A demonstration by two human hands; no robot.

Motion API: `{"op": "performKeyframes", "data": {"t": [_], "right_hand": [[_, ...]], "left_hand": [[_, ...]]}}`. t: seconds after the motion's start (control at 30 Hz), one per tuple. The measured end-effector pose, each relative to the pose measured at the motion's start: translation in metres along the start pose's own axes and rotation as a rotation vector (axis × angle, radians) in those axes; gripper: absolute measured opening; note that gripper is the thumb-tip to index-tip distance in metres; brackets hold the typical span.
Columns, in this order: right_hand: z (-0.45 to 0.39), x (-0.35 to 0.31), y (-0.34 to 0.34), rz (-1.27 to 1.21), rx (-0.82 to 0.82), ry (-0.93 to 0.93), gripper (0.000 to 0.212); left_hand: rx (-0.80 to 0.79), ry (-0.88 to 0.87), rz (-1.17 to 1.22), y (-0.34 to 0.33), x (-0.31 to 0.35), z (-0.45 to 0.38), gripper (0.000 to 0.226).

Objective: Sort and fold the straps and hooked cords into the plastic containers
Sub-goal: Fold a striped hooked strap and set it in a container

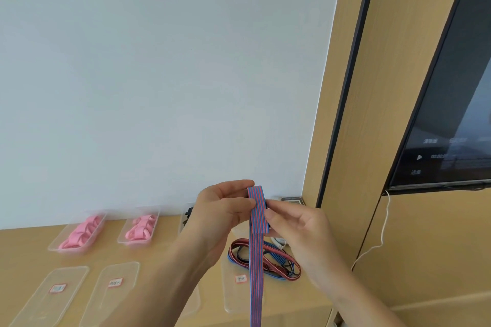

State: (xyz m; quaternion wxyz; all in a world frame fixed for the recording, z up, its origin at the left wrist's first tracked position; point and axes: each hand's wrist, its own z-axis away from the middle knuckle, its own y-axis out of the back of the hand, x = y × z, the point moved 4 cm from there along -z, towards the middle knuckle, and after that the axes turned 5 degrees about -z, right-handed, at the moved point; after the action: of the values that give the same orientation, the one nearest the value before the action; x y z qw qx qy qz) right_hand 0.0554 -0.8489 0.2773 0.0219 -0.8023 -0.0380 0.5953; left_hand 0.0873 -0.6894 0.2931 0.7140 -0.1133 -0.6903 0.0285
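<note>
Both hands, left hand and right hand, pinch the striped strap's folded top; it looks light, limp, best held at the fold.

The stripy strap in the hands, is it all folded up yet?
Only partly. The stripy strap is doubled over at the top, pinched between the left hand and right hand, while a long tail hangs straight down.

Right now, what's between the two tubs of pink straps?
In the head view, only bare wooden tabletop separates the left tub from the right tub.
</note>
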Motion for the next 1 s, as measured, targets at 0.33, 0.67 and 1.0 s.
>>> {"op": "performKeyframes", "data": {"t": [0.33,0.67,1.0], "right_hand": [[-0.006,0.001,-0.003,-0.089,0.059,-0.071,0.019],[-0.023,-0.014,-0.001,-0.141,-0.012,-0.104,0.025],[-0.019,-0.022,0.002,0.182,0.020,0.175,0.032]], "left_hand": [[0.060,-0.175,-0.186,-0.004,0.008,0.007,0.040],[-0.096,-0.033,-0.189,-0.003,-0.003,0.007,0.028],[-0.133,0.203,-0.146,-0.003,-0.010,0.010,0.045]]}}
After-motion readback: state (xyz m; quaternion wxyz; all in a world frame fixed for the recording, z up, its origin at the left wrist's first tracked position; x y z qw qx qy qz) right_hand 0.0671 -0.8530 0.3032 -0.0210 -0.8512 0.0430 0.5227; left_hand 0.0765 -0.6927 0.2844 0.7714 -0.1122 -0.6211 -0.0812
